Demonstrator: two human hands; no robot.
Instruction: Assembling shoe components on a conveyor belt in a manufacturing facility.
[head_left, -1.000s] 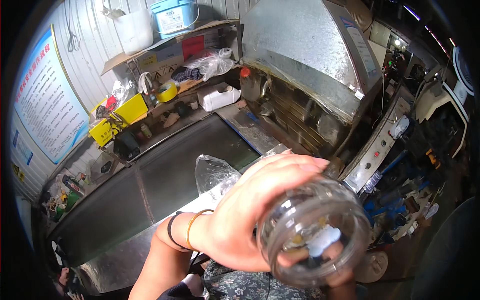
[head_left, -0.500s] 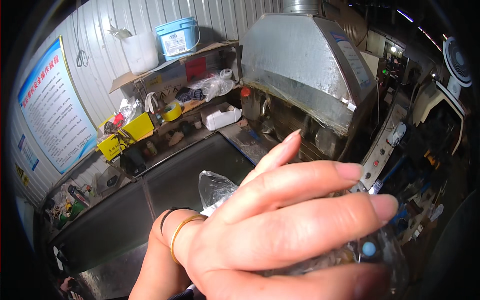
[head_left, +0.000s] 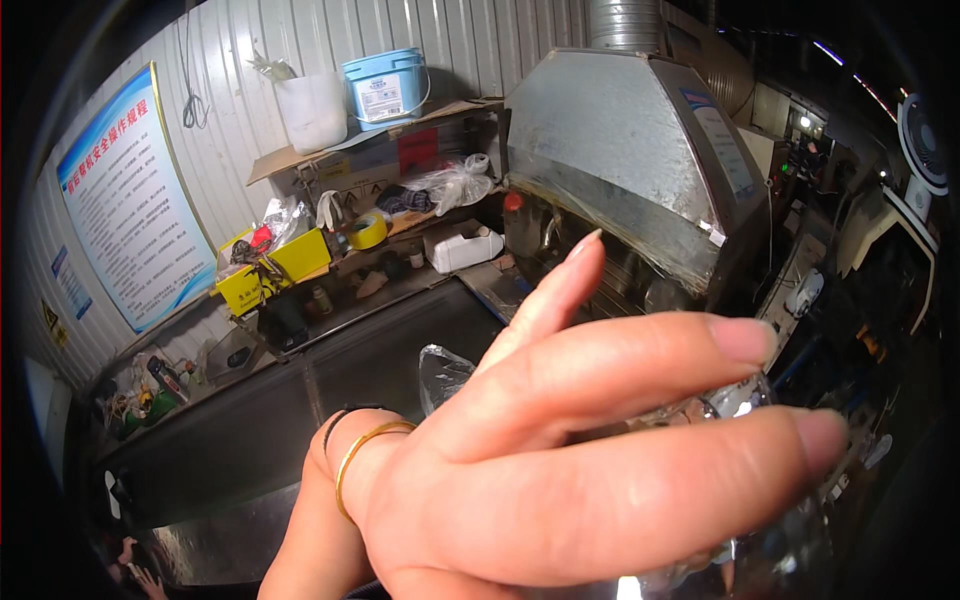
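Observation:
My left hand [head_left: 560,470] fills the lower middle, very close, its back toward me. Its fingers stretch to the right and are spread, the little finger raised. Its thumb cannot be seen. A gold bangle [head_left: 352,465] and a dark band circle the wrist. Glossy clear plastic [head_left: 790,545] shows below and behind the fingers; its kind and whether the hand touches it cannot be told. Another piece of clear plastic film [head_left: 440,372] stands up behind the wrist. My right hand is not in view.
A dark flat-topped bench [head_left: 230,425] runs behind my hand. Shelves hold a blue bucket [head_left: 385,90], a white container [head_left: 310,112], a yellow box [head_left: 300,258] and yellow tape [head_left: 367,232]. A metal hood [head_left: 610,130] stands beyond. Another, small hand [head_left: 147,582] shows at lower left.
The background has shifted down and right in the view. My left hand's fingers have moved to the right and spread wider. A blue dot seen under them is no longer visible.

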